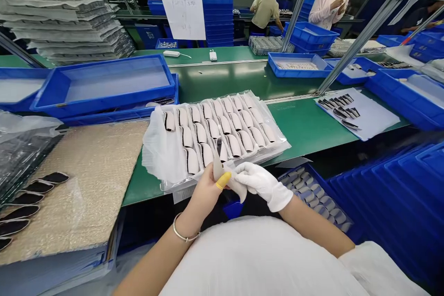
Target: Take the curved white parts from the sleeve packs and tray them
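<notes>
In front of my body both hands meet at a thin, soft-looking white piece (238, 188), perhaps cloth. My left hand (208, 187), bare with a yellow cover on one digit and a bracelet at the wrist, is closed on it. A narrow dark-and-white part stands up above the left fingers; I cannot tell whether it belongs to the same piece. My right hand (258, 182), in a white glove, pinches the piece from the right. Just beyond lies a clear tray (277, 150) with rows of curved white parts with dark edges (211, 127), on white sheeting.
At left, more dark parts (26, 198) lie on a bubble-wrapped board (83, 185), near blue trays (114, 85). A white sheet (376, 120) with dark parts is at right. Blue bins (398, 194) and a parts-filled tray sit below the green bench (294, 120). Co-workers stand beyond.
</notes>
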A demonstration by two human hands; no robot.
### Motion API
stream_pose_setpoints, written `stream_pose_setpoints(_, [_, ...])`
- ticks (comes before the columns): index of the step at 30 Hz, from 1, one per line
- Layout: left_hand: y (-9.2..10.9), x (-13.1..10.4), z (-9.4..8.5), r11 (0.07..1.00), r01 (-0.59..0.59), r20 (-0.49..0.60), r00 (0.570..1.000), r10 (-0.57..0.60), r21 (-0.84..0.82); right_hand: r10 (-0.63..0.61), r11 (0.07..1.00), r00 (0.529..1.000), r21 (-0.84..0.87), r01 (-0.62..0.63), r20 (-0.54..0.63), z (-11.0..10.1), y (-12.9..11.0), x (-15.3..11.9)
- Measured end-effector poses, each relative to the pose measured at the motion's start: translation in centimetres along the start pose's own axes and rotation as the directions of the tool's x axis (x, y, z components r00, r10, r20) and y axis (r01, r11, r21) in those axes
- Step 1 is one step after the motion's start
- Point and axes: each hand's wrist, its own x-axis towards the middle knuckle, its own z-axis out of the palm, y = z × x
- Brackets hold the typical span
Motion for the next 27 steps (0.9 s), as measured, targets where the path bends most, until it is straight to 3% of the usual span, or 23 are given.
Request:
stream_pose_setpoints(3, [0.8,0.3,0.2,0.996,0.07,0.044,0.997,-0.068,-0.056,-0.037,0.998,0.999,-0.055,0.037,-0.006,-1.7,-1.7,-0.1])
stream_pose_setpoints(8, [1.3,0.4,-0.1,0.985,0.171,0.152,0.973,-0.174,0.034,-0.208,0.928,0.978,-0.316,0.196,-0.005,-4.5,-4.9,-0.8])
stream_pose_setpoints(10, [1.1,0.4,-0.3,0.974,0.222,0.215,0.95,-0.227,0.048,-0.335,0.837,0.936,-0.422,0.349,0.11,-5.4,-5.9,-0.9])
stream_pose_setpoints(13, [0.7,0.3,-0.4,0.958,0.275,0.317,0.905,-0.285,0.077,-0.467,0.633,0.824,-0.529,0.565,0.322,-6.2,-7.2,-0.6])
stream_pose_setpoints(16, [0.5,0.2,-0.7,0.95,0.302,0.377,0.873,-0.31,0.082,-0.46,0.504,0.781,-0.6,0.621,0.422,-6.5,-8.5,-0.2])
stream_pose_setpoints(19, [0.5,0.3,-0.9,0.943,0.32,0.417,0.848,-0.327,0.088,-0.404,0.464,0.76,-0.602,0.65,0.509,-6.0,-9.3,0.3])
stream_pose_setpoints(23, [0.9,0.3,-0.6,0.93,0.339,0.432,0.824,-0.367,0.143,-0.395,0.393,0.688,-0.565,0.725,0.608,-4.9,-9.2,1.2])
stream_pose_setpoints(25, [1.1,0.3,-0.3,0.919,0.358,0.41,0.823,-0.394,0.165,-0.385,0.344,0.709,-0.621,0.705,0.591,-4.4,-9.1,1.4])
stream_pose_setpoints(27, [1.3,0.3,0.0,0.911,0.37,0.393,0.822,-0.413,0.184,-0.342,0.324,0.759,-0.689,0.649,0.554,-4.1,-9.3,1.5])
